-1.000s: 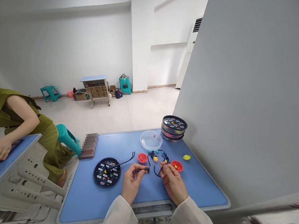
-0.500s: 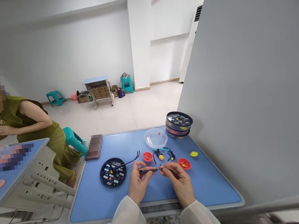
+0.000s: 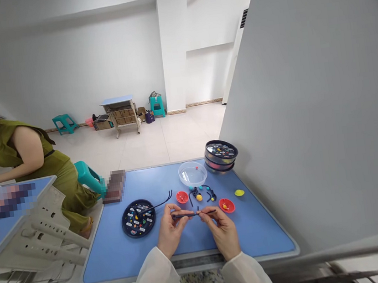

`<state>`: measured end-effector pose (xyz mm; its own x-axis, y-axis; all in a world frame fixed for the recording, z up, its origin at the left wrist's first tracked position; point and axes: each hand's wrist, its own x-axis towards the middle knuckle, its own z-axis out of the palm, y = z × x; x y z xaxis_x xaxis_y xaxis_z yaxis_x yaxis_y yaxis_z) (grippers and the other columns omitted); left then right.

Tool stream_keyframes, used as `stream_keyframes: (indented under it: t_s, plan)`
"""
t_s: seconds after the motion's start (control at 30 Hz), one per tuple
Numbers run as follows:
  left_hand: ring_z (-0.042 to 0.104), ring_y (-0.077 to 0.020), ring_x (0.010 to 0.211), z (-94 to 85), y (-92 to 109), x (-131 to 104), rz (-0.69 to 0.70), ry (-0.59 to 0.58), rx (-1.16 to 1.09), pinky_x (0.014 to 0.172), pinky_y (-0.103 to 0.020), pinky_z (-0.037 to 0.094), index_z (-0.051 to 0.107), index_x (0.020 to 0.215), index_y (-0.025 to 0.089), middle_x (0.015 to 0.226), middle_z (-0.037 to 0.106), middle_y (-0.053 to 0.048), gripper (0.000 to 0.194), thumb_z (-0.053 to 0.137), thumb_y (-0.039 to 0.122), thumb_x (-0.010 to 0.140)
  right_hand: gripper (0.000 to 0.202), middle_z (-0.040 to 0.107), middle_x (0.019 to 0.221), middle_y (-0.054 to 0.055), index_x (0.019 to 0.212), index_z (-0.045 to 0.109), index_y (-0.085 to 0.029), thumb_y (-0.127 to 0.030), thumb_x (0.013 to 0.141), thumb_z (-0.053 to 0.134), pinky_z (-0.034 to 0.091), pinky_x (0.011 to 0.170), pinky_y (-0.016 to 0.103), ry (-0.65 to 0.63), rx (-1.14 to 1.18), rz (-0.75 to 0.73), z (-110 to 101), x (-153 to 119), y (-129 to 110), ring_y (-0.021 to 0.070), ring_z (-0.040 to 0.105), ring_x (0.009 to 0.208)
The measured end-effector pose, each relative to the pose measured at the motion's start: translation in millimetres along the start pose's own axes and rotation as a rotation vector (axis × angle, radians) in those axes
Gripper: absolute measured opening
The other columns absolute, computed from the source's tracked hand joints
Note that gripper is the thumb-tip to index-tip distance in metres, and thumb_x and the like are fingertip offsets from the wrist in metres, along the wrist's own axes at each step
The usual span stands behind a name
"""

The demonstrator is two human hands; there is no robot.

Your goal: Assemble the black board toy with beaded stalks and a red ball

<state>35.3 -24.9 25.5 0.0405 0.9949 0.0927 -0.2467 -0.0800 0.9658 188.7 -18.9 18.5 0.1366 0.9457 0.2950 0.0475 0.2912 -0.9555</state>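
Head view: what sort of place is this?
Probably a classroom or training room used as a workspace, though I can't be sure: a small blue-topped desk stands near the far wall, a teal plastic stool beyond, and a person in green sits at another desk.

Left grip (image 3: 169, 232) faces right grip (image 3: 225, 232) — both pinching.

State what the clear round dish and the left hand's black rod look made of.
Clear round dish: probably glossy plastic, possibly glass; the blue tabletop shows through and it catches highlights. Black rod in the left hand: perhaps plastic, evenly dark; finish too small to judge.
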Motion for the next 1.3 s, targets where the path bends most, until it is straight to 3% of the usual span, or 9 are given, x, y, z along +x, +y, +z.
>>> stream_keyframes:
  t_s: [0.27, 0.97, 1.3]
  plan:
    - [0.069, -0.0206, 0.084, -2.3, -1, 1, -0.007, -0.046, 0.067, 0.082, -0.035, 0.052, 0.057, 0.091, 0.017, 0.09, 0.074, -0.008, 0.023, 0.065, 0.035, 0.079, 0.018, 0.073, 0.075, 0.004, 0.077, 0.07, -0.022, -0.04, 0.075, 0.067, 0.053, 0.067, 0.032, 0.033, -0.076, -0.073, 2, -3, -2, 0.0195, 0.065, 0.066]
    - [0.069, -0.0226, 0.086, -5.7, -1, 0, -0.014, -0.1, 0.106, 0.081, -0.035, 0.052, 0.06, 0.094, 0.017, 0.092, 0.072, -0.009, 0.025, 0.064, 0.037, 0.08, 0.017, 0.072, 0.067, 0.003, 0.073, 0.074, -0.024, -0.039, 0.074, 0.069, 0.052, 0.058, 0.031, -0.015, -0.065, -0.064, -3, -3, -5, 0.0198, 0.064, 0.06]
    - [0.067, -0.022, 0.093, -6.0, 2, 2, -0.003, -0.112, 0.15, 0.085, -0.034, 0.05, 0.06, 0.095, 0.018, 0.095, 0.072, -0.009, 0.023, 0.062, 0.036, 0.081, 0.027, 0.074, 0.076, 0.003, 0.088, 0.072, -0.025, -0.046, 0.071, 0.07, 0.053, 0.063, 0.032, -0.173, -0.078, 0.061, -13, 10, -7, 0.02, 0.066, 0.059]
